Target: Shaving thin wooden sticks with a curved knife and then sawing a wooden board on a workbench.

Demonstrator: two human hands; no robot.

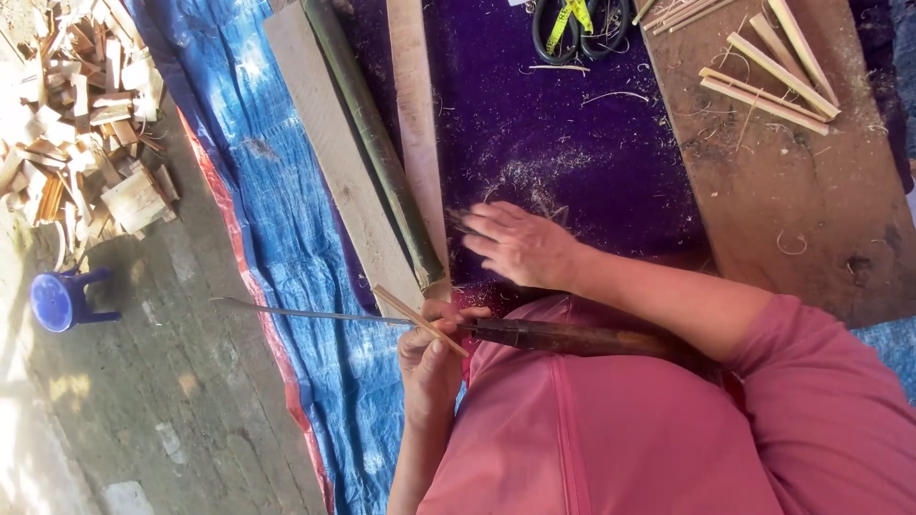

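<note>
My left hand (429,355) grips a long knife where its thin blade (305,313) meets the dark wooden handle (572,338). The blade points left over the blue tarp. The same hand pins a thin bamboo strip (418,320) slantwise across the knife. My right hand (520,244) hovers open, fingers spread, over the purple mat (572,143) next to a patch of shavings (520,181). It holds nothing that I can make out. Both arms are in pink sleeves.
A green bamboo pole (377,143) lies between two wooden planks (334,153). A brown board (792,191) at the right carries several split bamboo strips (773,67). Black scissors (572,29) lie at the top. A pile of wood offcuts (76,124) and a blue stool (62,300) stand on the concrete at left.
</note>
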